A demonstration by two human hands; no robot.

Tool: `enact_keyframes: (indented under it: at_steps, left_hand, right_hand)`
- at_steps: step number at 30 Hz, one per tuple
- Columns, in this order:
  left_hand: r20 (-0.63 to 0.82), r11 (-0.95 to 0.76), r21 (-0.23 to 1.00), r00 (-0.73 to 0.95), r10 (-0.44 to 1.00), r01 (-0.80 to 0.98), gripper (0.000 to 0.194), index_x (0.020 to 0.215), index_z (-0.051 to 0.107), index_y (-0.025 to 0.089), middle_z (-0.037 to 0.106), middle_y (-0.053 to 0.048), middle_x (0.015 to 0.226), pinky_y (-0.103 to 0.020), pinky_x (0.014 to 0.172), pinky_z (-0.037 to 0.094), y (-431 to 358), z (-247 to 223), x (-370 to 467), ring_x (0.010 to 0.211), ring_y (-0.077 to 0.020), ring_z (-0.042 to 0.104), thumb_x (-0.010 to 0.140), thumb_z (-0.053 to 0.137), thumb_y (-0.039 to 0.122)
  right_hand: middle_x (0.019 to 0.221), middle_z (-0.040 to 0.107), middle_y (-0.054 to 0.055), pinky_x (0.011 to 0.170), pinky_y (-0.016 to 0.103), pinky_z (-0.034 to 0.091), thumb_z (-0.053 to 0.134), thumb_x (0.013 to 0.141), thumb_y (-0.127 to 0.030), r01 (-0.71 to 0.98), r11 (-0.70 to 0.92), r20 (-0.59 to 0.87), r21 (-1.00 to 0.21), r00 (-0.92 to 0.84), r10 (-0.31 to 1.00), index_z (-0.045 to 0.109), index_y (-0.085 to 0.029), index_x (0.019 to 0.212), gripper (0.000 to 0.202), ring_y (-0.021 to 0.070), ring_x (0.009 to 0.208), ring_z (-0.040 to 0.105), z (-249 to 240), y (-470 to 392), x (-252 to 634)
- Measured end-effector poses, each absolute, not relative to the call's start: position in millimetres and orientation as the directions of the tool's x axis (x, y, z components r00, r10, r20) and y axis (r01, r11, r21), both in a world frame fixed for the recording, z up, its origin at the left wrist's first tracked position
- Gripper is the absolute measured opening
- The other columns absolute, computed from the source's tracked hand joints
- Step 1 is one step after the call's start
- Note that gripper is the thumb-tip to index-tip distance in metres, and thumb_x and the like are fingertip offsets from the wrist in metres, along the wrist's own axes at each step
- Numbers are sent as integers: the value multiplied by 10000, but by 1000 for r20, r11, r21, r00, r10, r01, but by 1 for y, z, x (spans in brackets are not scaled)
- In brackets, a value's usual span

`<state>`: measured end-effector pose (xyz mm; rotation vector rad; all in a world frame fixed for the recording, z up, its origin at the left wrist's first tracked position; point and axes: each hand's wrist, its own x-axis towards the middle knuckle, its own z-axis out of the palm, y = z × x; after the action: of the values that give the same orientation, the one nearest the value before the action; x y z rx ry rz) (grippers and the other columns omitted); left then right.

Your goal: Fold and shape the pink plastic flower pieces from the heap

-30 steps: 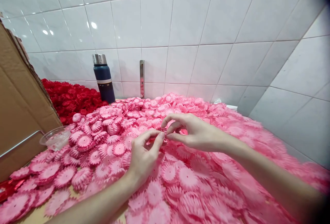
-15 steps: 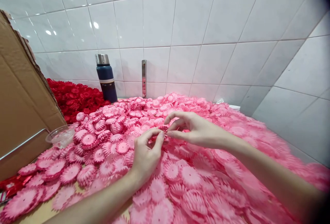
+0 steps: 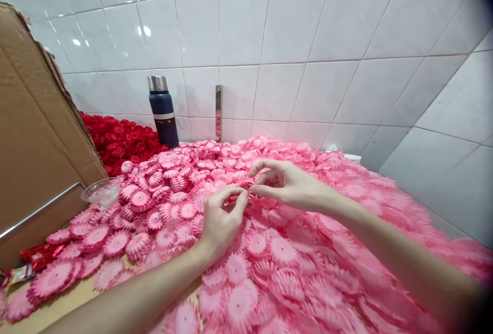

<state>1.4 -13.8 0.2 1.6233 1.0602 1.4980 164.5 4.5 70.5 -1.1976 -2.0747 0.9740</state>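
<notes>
My left hand [image 3: 225,216] is closed in a pinch, thumb against fingertips, on a small pink petal piece [image 3: 246,186] that is mostly hidden by the fingers. Right beside it, my right hand [image 3: 283,182] has its thumb and a fingertip together at the same spot, with the index finger arched above. What lies in this pinch is too small to make out. Under and around both hands spreads a deep heap of pink scalloped petal discs [image 3: 283,251], many with a tiny hole in the middle.
At the left stands a cardboard box [image 3: 42,98], with a clear plastic bowl [image 3: 102,194] by it. A dark blue bottle [image 3: 165,118] stands near the tiled wall, before a pile of red petals [image 3: 123,141]. Small wrapped packets [image 3: 40,257] lie at lower left. A metal strip [image 3: 219,113] is against the wall.
The view has shifted slightly, so the box, bottle and discs sit a little further right and the wall features higher. Both hands stay together in nearly the same pinching pose.
</notes>
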Motion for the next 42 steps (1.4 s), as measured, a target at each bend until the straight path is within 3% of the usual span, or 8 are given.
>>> enact_keyframes:
  at_steps: [15, 26, 34, 42]
  left_hand:
    - [382, -382, 924, 33, 924, 13, 207, 843, 699, 144, 701, -79, 872, -315, 720, 570, -16, 0, 1, 779, -199, 674, 802, 601, 321]
    - [376, -377, 924, -23, 926, -59, 200, 831, 728, 146, 704, -85, 894, -322, 675, 583, -14, -4, 2, 773, -213, 676, 776, 628, 311]
    - [382, -382, 924, -28, 924, 6, 226, 836, 726, 148, 699, -71, 796, -330, 697, 567, -11, -7, 0, 761, -210, 659, 795, 603, 333]
    - [400, -399, 916, -32, 916, 34, 253, 893, 717, 153, 715, -76, 852, -311, 700, 553, -11, -7, 0, 770, -202, 664, 814, 578, 349]
  right_hand:
    - [894, 695, 63, 691, 304, 503, 603, 797, -270, 475, 417, 123, -775, -533, 837, 519, -194, 970, 207, 190, 821, 663, 73, 1, 165]
    - [850, 701, 56, 641, 288, 482, 588, 809, -285, 512, 425, 133, -746, -511, 849, 526, -189, 958, 188, 174, 745, 651, 71, 2, 162]
    - [828, 698, 41, 645, 284, 484, 587, 798, -244, 517, 409, 124, -752, -499, 858, 523, -196, 936, 159, 172, 753, 649, 71, 1, 159]
    - [882, 692, 67, 644, 295, 507, 589, 812, -304, 487, 379, 113, -787, -491, 864, 530, -193, 965, 198, 189, 775, 668, 70, 2, 159]
